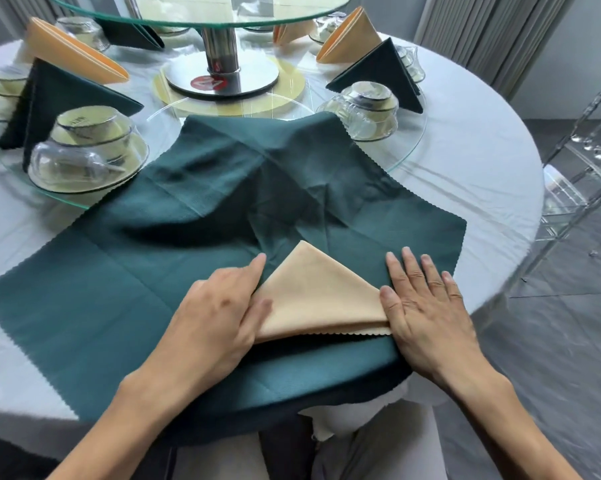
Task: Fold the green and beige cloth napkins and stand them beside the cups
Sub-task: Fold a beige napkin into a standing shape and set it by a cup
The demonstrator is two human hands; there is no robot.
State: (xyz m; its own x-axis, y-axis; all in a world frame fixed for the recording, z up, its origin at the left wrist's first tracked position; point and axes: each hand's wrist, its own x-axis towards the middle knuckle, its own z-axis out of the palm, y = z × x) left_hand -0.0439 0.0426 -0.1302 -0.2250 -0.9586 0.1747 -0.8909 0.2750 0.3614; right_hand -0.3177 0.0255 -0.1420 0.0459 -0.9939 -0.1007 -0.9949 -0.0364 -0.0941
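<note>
Pressing a folded beige napkin [318, 294] flat between two hands, a person works at the near edge of a round table [482, 174] draped in pale cloth. We see the beige napkin lying as a triangle, its tip pointing away from the person and its zigzag-cut edge nearest them, on top of a large green napkin [160, 237] that is spread open, rumpled along the middle and hanging over the table's edge toward the person's lap. The left hand [216, 317] rests on the triangle's left corner with fingers loosely bent over the fabric, the thumb lying on the beige cloth; we cannot tell whether it pinches the cloth or merely holds it down. The right hand [427, 306] lies flat, fingers straight and spread, covering the triangle's right corner and the green cloth beside it, gripping nothing. Beyond the green napkin, upturned clear glass cups [84, 147] sit stacked on saucers to the left, and a similar set [368, 105] sits to the right, each with a folded dark green napkin [385, 71] and an orange-beige folded napkin [74, 50] propped just beside it. At the table's centre we see a glass turntable [202, 8] on a metal post [221, 46]. A clear chair [583, 161] stands to the right of the table.
</note>
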